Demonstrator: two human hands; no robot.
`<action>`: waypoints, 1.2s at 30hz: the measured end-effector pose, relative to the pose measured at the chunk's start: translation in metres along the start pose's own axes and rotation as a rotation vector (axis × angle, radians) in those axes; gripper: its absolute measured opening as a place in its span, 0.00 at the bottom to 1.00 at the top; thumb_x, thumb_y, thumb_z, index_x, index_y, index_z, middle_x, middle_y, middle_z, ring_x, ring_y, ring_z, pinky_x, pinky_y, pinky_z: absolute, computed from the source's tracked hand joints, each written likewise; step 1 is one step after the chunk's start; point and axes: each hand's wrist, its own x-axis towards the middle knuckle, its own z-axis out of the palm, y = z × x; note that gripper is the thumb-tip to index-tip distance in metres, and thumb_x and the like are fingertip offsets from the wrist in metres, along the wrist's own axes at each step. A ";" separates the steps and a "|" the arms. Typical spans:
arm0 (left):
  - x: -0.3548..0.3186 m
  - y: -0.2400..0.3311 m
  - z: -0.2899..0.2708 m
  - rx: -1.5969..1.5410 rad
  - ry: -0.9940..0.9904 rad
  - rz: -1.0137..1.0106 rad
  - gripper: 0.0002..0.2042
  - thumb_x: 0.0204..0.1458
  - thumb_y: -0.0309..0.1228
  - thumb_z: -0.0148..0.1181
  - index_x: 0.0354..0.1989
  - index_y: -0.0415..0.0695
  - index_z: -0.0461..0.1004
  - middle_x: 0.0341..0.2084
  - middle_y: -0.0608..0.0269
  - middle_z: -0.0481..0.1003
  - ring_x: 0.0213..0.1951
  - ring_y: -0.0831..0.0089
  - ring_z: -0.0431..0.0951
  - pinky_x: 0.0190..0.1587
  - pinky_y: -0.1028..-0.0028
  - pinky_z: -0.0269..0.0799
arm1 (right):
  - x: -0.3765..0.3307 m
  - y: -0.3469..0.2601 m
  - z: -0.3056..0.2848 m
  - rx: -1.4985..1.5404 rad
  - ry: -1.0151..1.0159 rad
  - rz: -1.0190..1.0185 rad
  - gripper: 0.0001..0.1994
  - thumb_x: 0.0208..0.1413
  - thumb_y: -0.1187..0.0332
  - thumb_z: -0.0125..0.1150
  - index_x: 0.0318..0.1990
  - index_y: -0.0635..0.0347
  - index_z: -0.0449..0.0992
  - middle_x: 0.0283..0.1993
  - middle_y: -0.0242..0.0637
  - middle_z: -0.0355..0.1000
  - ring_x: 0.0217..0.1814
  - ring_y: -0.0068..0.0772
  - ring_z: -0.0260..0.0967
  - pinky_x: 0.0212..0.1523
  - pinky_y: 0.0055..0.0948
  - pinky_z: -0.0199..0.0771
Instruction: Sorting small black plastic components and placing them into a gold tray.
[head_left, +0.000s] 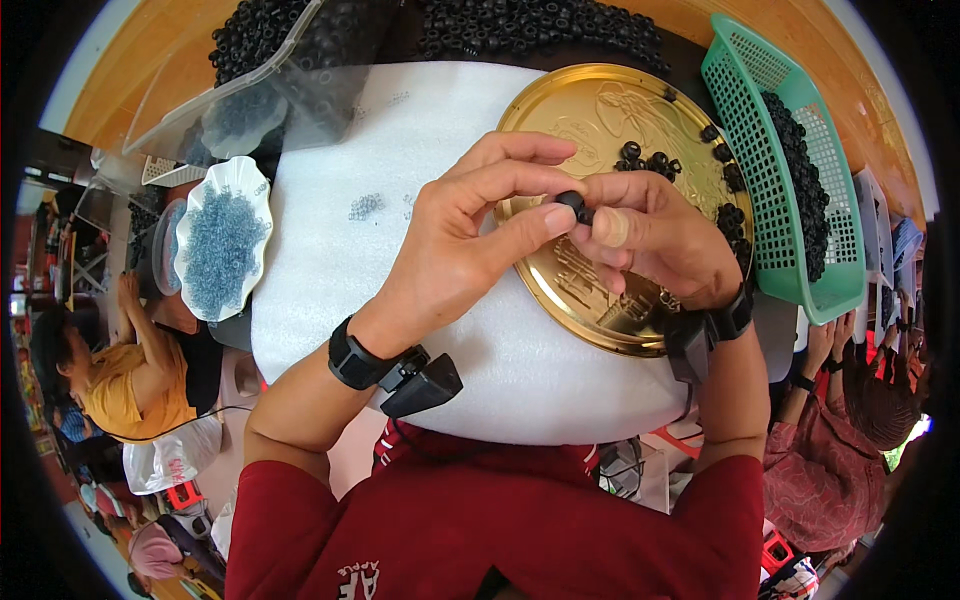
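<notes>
Above the golden round tray (540,110), my left hand (450,235) and my right hand (670,240) meet at a small black rounded part (571,200). The left thumb and index finger pinch it. Right thumb and fingertips close on its lower right side, where a second black piece seems to join it; my fingers partly hide this spot. Several similar black parts (650,162) lie on the tray behind my right hand, with more along its right rim. Tiny clear rings (366,207) are scattered on the white foam sheet (320,290) left of my hands.
A white scalloped dish (264,192) of bluish clear rings (218,255) stands at left. Behind it tilts a clear plastic bin (300,95) with black rings. A green basket (745,130) of black parts flanks the tray at right. People sit on both sides.
</notes>
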 end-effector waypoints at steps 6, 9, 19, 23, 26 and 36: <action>0.001 0.005 0.000 0.078 -0.035 0.053 0.14 0.53 0.23 0.59 0.50 0.40 0.74 0.53 0.54 0.68 0.55 0.68 0.69 0.56 0.70 0.67 | 0.002 0.002 0.009 0.045 0.080 -0.048 0.21 0.55 0.60 0.63 0.47 0.70 0.72 0.29 0.28 0.66 0.23 0.15 0.58 0.20 0.18 0.69; 0.001 0.005 0.002 0.094 -0.017 0.102 0.16 0.53 0.22 0.60 0.51 0.40 0.74 0.53 0.55 0.68 0.53 0.69 0.70 0.55 0.70 0.67 | 0.001 0.005 0.006 0.078 0.039 -0.068 0.22 0.56 0.60 0.63 0.49 0.71 0.71 0.30 0.28 0.67 0.23 0.15 0.58 0.20 0.18 0.69; 0.007 0.010 0.004 0.336 0.042 0.273 0.15 0.50 0.21 0.60 0.48 0.37 0.74 0.42 0.54 0.76 0.43 0.65 0.76 0.48 0.72 0.70 | 0.004 0.012 0.000 0.180 -0.077 -0.104 0.14 0.60 0.60 0.58 0.39 0.65 0.73 0.23 0.26 0.60 0.23 0.17 0.56 0.25 0.22 0.68; 0.006 0.011 0.007 0.433 0.084 0.359 0.15 0.49 0.20 0.60 0.47 0.36 0.75 0.42 0.53 0.77 0.42 0.62 0.78 0.45 0.71 0.73 | 0.006 0.014 0.008 0.151 -0.049 -0.159 0.14 0.60 0.60 0.58 0.40 0.65 0.73 0.23 0.26 0.60 0.23 0.16 0.56 0.26 0.21 0.67; 0.004 0.014 0.009 0.493 0.101 0.397 0.15 0.49 0.19 0.59 0.47 0.36 0.74 0.42 0.51 0.77 0.42 0.60 0.78 0.44 0.70 0.74 | 0.007 0.016 0.010 0.147 0.002 -0.195 0.14 0.61 0.60 0.56 0.40 0.65 0.73 0.24 0.26 0.61 0.23 0.16 0.55 0.27 0.22 0.69; 0.005 0.009 0.009 0.428 0.166 0.381 0.15 0.50 0.19 0.59 0.48 0.36 0.74 0.43 0.50 0.76 0.42 0.64 0.78 0.44 0.73 0.73 | 0.007 0.014 0.022 0.062 0.180 -0.367 0.11 0.62 0.64 0.55 0.40 0.65 0.75 0.30 0.32 0.70 0.25 0.16 0.62 0.29 0.26 0.78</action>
